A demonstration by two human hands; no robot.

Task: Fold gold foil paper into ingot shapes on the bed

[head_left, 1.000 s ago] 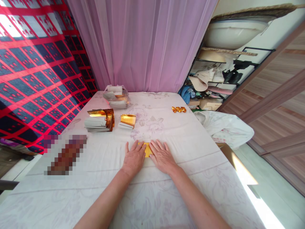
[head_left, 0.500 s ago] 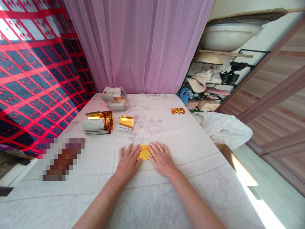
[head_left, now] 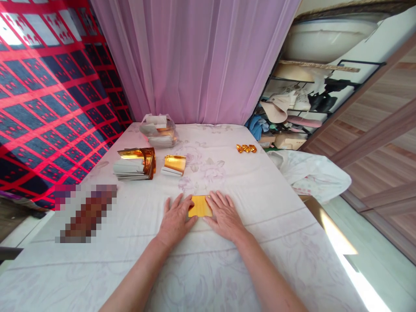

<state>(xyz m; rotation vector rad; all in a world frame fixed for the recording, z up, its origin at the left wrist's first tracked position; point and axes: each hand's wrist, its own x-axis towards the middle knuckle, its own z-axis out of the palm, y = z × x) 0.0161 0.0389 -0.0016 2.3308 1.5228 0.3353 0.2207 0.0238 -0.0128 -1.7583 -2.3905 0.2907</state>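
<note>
A small gold foil sheet lies flat on the white floral cloth near the middle of the table. My left hand rests palm down with spread fingers on the sheet's left edge. On the sheet's right edge my right hand lies flat in the same way. Both press the sheet onto the cloth; neither grips it.
Further back on the left are a stack of gold and white papers, a smaller gold stack and a clear bag of papers. Three folded gold pieces lie back right. A white bag hangs off the right edge beside a cluttered shelf.
My hands have slid apart sideways, left hand to the left and right hand to the right, so more of the gold sheet shows between them.
</note>
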